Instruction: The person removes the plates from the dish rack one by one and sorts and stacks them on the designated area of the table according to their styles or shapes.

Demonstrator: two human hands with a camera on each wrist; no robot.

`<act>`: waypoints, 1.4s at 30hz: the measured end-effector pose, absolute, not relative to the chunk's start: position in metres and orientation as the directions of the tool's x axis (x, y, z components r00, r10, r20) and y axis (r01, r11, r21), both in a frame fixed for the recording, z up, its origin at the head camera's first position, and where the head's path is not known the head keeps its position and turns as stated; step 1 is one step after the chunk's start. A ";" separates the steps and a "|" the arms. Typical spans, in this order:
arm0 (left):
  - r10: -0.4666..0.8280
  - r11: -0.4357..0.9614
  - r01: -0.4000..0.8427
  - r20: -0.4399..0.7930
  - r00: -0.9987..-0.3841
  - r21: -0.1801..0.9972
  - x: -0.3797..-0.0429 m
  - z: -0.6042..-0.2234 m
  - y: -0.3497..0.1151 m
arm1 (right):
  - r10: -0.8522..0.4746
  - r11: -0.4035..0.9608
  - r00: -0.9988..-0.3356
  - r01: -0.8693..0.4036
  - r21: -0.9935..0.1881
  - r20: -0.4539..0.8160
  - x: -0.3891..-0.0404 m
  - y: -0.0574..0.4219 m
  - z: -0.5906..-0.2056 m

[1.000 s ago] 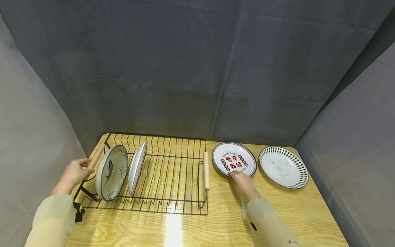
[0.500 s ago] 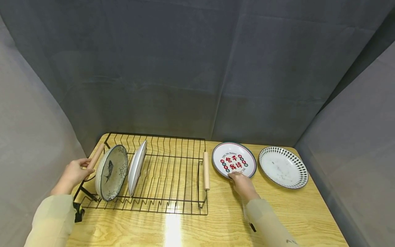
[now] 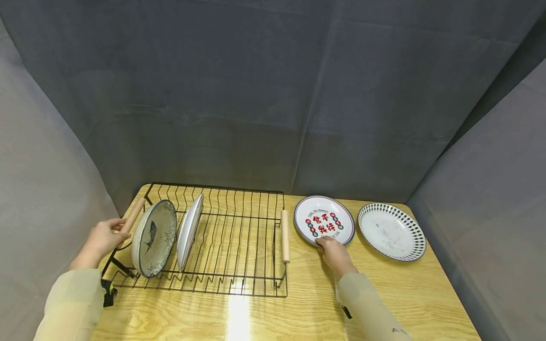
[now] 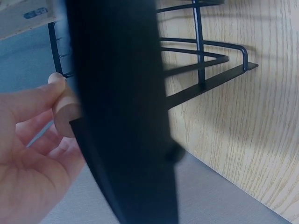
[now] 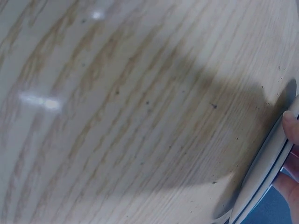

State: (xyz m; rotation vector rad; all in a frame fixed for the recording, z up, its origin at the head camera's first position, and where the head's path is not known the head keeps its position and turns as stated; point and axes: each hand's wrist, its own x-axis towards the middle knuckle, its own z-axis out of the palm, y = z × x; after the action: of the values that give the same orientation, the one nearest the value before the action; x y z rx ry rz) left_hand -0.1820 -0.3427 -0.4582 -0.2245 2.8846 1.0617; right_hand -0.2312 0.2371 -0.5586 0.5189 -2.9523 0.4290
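Note:
My left hand (image 3: 104, 238) grips the wooden handle (image 3: 135, 213) at the left end of a black wire dish rack (image 3: 239, 273). In the left wrist view, thumb and fingers close round that handle (image 4: 65, 112); a dark blurred band covers the middle. My right hand (image 3: 337, 255) pinches the near rim of a round white plate (image 3: 313, 220) with red lettering and a dark edge. The right wrist view shows my thumb on one face of this plate (image 5: 264, 177) and fingers on the other. Just right of it lies an oval white dish (image 3: 388, 232) with a black diamond border.
A fish-patterned bowl (image 3: 159, 239) and a white plate (image 3: 190, 232) stand on edge in the rack's left part. The rack's other wooden handle (image 3: 285, 237) is near the lettered plate. Grey curtains (image 3: 239, 104) enclose the wooden table (image 3: 192, 317) behind and at both sides.
The lettered plate has shifted and tilted very slightly in my right hand, and my right forearm has moved a little left. My left hand and the rack look unchanged.

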 end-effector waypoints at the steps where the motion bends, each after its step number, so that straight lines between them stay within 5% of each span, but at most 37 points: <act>1: -0.117 0.752 -0.157 -0.105 -0.988 0.641 -0.182 -0.458 -0.342 | -0.316 0.900 -0.935 -0.349 -0.260 0.160 -0.231 0.237 -0.559; 15: -0.110 0.748 -0.148 -0.099 -0.989 0.647 -0.180 -0.457 -0.341 | -0.311 0.898 -0.940 -0.338 -0.281 0.137 -0.231 0.237 -0.556; 23: -0.119 0.755 -0.151 -0.093 -0.989 0.638 -0.180 -0.455 -0.339 | -0.217 0.845 -0.969 -0.249 -0.473 0.122 -0.233 0.236 -0.547; 35: -0.115 0.764 -0.152 -0.099 -0.988 0.627 -0.180 -0.456 -0.340 | -0.115 0.630 -0.962 -0.265 -0.730 0.249 -0.245 0.184 -0.478; 42: -0.108 0.770 -0.139 -0.087 -0.990 0.623 -0.181 -0.456 -0.342 | -0.155 0.522 -0.976 -0.213 -0.826 0.153 -0.239 0.146 -0.429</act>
State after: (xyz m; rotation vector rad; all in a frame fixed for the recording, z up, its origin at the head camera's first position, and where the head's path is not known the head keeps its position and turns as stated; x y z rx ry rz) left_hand -0.1811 -0.3420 -0.4565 -0.2030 2.9122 1.0302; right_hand -0.2392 0.1464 -0.4292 0.3253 -2.6884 1.4710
